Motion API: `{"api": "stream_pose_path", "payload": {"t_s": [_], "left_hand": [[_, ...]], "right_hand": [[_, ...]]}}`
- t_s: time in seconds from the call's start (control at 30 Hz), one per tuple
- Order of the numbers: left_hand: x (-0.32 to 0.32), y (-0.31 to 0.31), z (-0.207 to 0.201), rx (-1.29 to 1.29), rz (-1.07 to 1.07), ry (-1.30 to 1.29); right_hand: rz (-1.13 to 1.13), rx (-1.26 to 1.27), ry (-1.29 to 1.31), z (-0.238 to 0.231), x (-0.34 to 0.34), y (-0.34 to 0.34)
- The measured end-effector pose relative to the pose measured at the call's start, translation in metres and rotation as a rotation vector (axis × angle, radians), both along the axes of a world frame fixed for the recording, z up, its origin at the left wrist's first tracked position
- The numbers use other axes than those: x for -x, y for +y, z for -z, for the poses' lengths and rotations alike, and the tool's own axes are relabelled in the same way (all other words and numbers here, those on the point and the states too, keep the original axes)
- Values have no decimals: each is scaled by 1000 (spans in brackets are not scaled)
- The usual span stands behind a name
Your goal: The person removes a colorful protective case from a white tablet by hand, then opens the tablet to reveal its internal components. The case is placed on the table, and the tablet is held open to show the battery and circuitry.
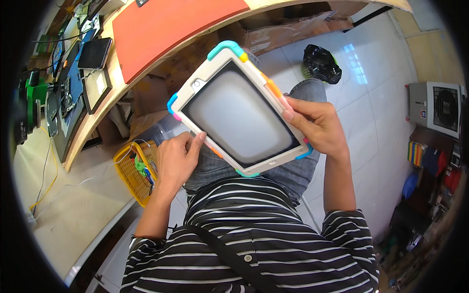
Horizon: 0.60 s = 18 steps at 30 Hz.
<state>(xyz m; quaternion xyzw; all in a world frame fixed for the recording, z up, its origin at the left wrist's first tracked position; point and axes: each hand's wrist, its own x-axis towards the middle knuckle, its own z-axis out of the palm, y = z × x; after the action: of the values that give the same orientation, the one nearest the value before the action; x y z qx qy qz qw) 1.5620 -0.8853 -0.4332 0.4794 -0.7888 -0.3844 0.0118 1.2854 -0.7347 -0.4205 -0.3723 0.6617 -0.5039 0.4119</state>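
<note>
Above my lap I hold a white tablet case (239,117) tilted, with teal, orange, blue and pink bumpers along its rim. Its middle is a grey panel with a dark border; I cannot tell whether a tablet sits inside. My right hand (320,124) grips the right edge, thumb on the front and fingers behind. At the lower left edge, my left hand (178,158) has its thumb on the frame and its fingers curled under it.
A wooden desk (105,110) curves along the left and top, bearing a red-orange mat (166,34) and a black phone (95,53). Beside my left arm is a yellow basket (131,176). A black bag (322,63) stands on the tiled floor; an air cooler (435,107) is far right.
</note>
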Motion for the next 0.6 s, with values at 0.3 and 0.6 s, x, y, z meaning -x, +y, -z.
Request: {"api": "stream_pose_path", "payload": {"t_s": [0.3, 0.6], "left_hand": [[97, -59, -59, 649, 705, 397], [124, -70, -35, 398, 876, 312]], "right_hand": [[-130, 86, 363, -15, -18, -20], [-12, 91, 466, 4, -24, -9]]}}
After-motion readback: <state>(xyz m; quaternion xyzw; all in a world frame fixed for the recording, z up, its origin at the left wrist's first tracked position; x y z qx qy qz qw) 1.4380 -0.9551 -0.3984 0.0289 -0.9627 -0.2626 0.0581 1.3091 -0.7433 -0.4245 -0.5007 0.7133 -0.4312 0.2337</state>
